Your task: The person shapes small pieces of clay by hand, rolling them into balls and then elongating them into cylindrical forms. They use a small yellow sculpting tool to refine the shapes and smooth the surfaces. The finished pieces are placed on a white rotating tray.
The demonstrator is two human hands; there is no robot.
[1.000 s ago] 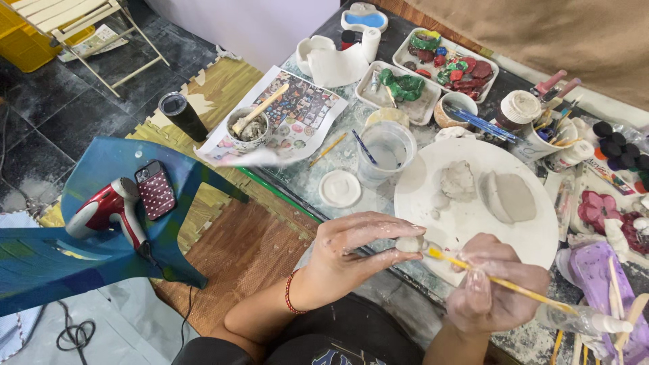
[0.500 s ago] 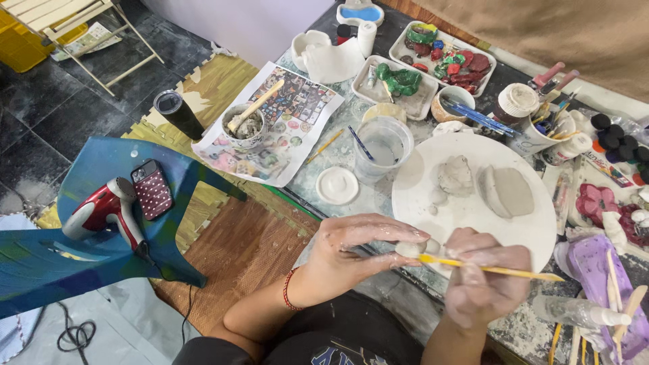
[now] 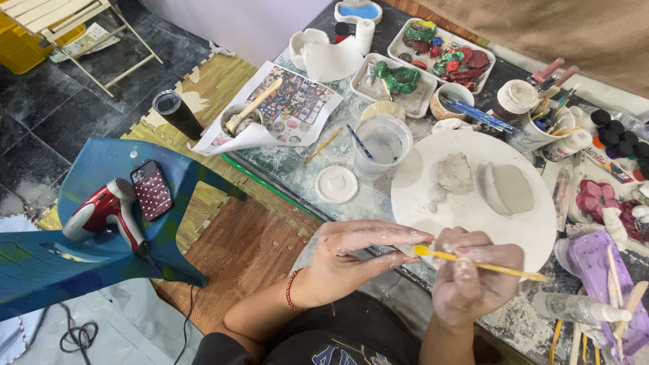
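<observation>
Cluttered craft table, clay-smeared. Left hand [image 3: 351, 257] pinches a small clay piece [image 3: 405, 250] at the near table edge; right hand [image 3: 473, 280] grips a yellow brush [image 3: 480, 263], tip on it. Round board [image 3: 473, 209] holds two larger clay lumps and a few bits, looking unworked. One water cup [image 3: 382, 145].

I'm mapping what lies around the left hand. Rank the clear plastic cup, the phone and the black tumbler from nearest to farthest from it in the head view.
From the left hand:
1. Clear plastic cup, on the table just beyond the hand.
2. Phone, off to the left on the blue chair.
3. Black tumbler, on the floor mat, farther up and left.
</observation>
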